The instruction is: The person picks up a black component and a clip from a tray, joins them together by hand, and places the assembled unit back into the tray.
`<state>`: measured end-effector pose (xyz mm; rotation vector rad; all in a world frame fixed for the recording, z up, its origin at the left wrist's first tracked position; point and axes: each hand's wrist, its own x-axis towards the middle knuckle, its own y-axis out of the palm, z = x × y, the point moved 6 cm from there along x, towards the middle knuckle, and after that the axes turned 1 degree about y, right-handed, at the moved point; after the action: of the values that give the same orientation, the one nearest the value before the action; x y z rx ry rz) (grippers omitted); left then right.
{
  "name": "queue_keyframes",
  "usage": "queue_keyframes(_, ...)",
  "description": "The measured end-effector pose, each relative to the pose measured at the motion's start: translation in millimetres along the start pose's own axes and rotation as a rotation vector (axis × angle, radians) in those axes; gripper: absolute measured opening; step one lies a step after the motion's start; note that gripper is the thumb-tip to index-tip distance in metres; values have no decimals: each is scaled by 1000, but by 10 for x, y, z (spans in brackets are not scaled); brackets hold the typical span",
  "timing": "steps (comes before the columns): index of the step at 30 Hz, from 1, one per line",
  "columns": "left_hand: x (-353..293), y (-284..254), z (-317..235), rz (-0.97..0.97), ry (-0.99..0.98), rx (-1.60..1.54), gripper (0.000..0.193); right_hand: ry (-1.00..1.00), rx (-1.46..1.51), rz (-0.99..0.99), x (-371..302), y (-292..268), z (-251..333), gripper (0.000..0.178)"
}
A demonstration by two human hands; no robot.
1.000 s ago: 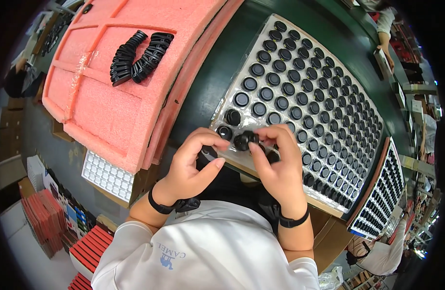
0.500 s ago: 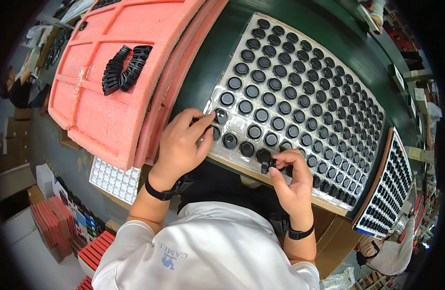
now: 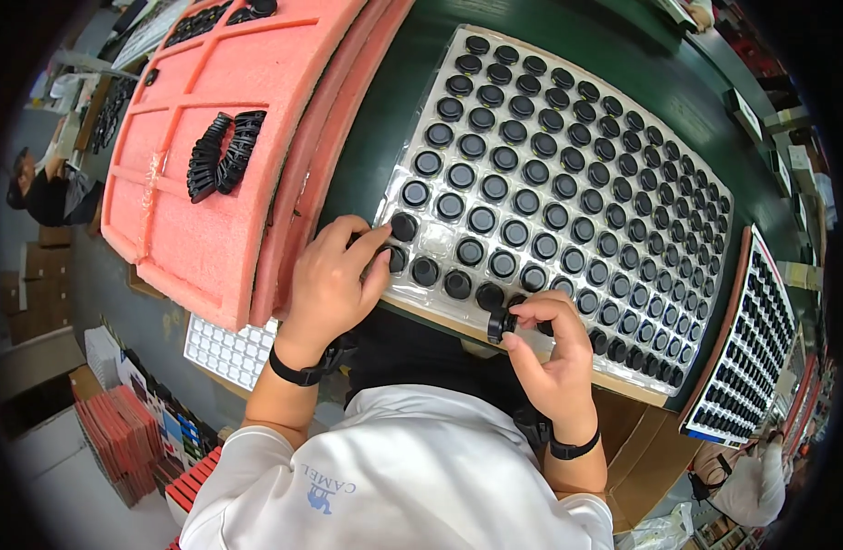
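A clear plastic tray (image 3: pixel 437 240) with many round black lens-like parts lies on the table in front of me. My left hand (image 3: pixel 334 284) is at the tray's near left corner, fingers apart. Its index fingertip touches the edge of a dark round part (image 3: pixel 403 226), and the thumb is beside another one partly hidden by the hand. Over the tray's near edge, my right hand (image 3: pixel 554 353) pinches a short black cylindrical part (image 3: pixel 501 324) between thumb and fingers, tilted on its side. One pocket near the left hand holds no part.
Pink foam trays (image 3: pixel 202 229) are stacked at left, with a curved row of black parts (image 3: pixel 224 156) on top. A second filled tray (image 3: pixel 742 344) stands at the right. A white pocketed tray (image 3: pixel 227 353) is below the foam. Other people are at the far left and lower right.
The view has shifted slightly. The part in my right hand has turned a little and sits slightly lower. My left hand remains at the corner parts, its index finger still against one.
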<state>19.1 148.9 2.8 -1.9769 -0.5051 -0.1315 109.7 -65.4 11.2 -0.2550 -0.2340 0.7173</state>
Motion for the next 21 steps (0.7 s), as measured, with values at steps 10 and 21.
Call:
queue_keyframes(10, 19, -15, -125, 58, 5, 39, 32, -8, 3, 19, -20, -39, -4, 23)
queue_keyframes(21, 117, -4, -128, 104, -17, 71, 27, -13, 35, 30, -53, -35, 3, 23)
